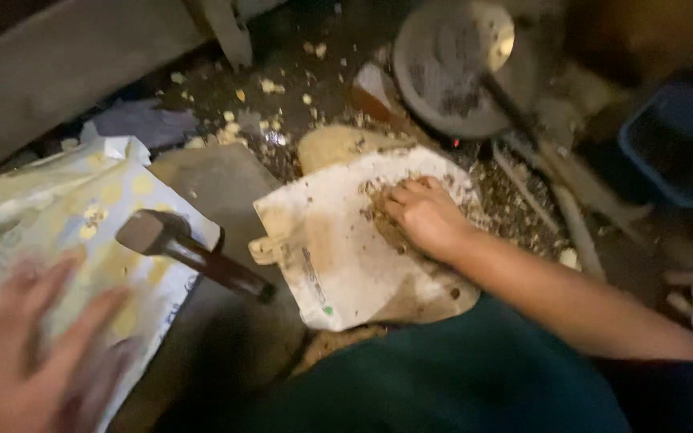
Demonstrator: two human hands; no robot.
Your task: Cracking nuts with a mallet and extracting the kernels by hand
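The right hand [423, 215] lies palm down, fingers together and slightly curled, on a heap of brown crumbs [382, 212] at the far right part of a stained white sack [338, 240] spread over a flat stone [338, 144] in the middle of the scene. The left hand [30, 353], blurred at the near left, is spread open and holds nothing, over a yellow-patterned bag [82, 216]. Between the hands a hammer [186, 250] rests on a grey slab [218, 184], and far right stands a round metal pan [455, 68].
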